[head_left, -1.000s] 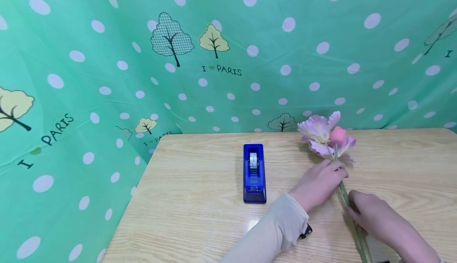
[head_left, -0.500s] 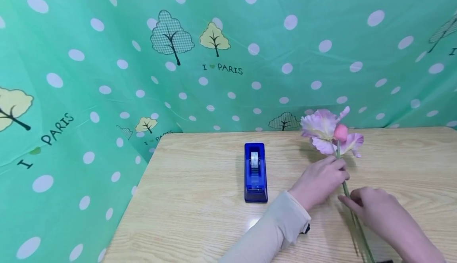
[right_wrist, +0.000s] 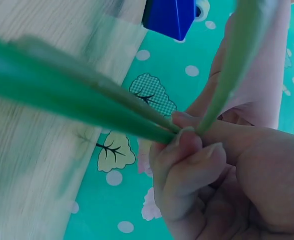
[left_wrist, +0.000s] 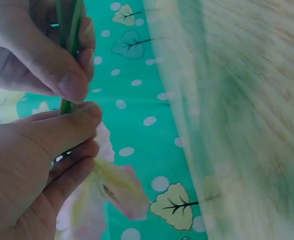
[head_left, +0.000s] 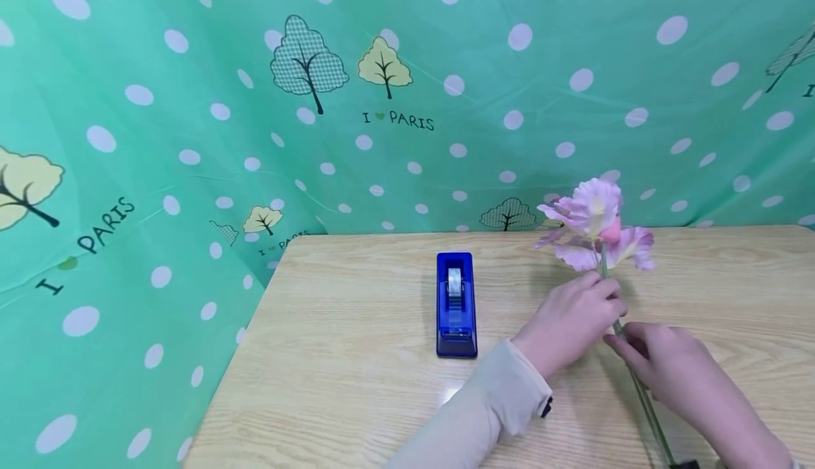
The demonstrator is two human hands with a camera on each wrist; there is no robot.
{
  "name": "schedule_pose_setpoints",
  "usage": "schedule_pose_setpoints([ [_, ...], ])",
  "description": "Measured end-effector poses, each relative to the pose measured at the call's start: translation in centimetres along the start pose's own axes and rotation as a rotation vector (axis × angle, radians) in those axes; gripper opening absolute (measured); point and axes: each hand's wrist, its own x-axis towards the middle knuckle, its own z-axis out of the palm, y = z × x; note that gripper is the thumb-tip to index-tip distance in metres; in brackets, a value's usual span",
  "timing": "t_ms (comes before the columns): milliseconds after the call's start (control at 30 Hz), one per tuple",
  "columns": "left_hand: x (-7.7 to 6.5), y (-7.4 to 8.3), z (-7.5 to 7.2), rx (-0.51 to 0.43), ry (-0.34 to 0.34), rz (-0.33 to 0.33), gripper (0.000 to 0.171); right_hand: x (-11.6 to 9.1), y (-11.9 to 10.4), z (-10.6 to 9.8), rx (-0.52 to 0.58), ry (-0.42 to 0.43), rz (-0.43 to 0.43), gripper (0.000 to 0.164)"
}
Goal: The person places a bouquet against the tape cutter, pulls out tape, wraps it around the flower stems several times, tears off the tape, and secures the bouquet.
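Observation:
Pale purple flowers (head_left: 588,207) with ruffled petals and a pink bud (head_left: 611,230) lie toward the table's back edge. Just below the blooms, my left hand (head_left: 573,320) grips the green stems (head_left: 649,412). Right beneath it, my right hand (head_left: 675,370) pinches the same stems between thumb and fingers. In the left wrist view the two hands almost meet, the right one (left_wrist: 41,55) on the stems (left_wrist: 69,30) above the left (left_wrist: 46,155). Several stems (right_wrist: 76,95) come together at the right fingertips in the right wrist view, one of them splaying apart.
A blue tape dispenser (head_left: 455,306) with a roll of clear tape stands left of the hands on the wooden table (head_left: 331,356). Green dotted cloth (head_left: 407,87) printed with trees hangs behind and along the left side. A black piece (head_left: 686,465) shows at the bottom edge.
The right hand has moved up along the stems, closer to the left hand. The blooms have turned and risen slightly, and the stems below are drawn closer together.

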Motion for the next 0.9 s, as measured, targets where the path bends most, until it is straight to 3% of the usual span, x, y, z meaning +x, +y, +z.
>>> schedule_pose_setpoints([
  [267,-0.6,-0.5,-1.6,0.006,0.006,-0.008,0.03,-0.6,-0.3,0.1,0.012,0.016,-0.032,0.038],
  [467,-1.2,-1.1,-3.2,0.151,0.045,-0.045,0.022,-0.6,-0.9,0.3,-0.004,0.154,-0.16,0.042],
  [600,-1.6,-1.7,-4.4,0.245,0.055,-0.012,0.022,-0.3,-1.4,0.0,-0.033,0.228,-0.219,0.041],
  [767,-2.3,-3.0,-5.3,0.309,0.027,0.033,0.021,-0.3,-2.3,-0.6,-0.025,0.2,-0.209,0.043],
  [900,-3.2,-3.9,-5.1,0.323,0.049,0.053,0.02,-0.4,-3.1,-0.7,-0.003,0.198,-0.237,0.045],
])
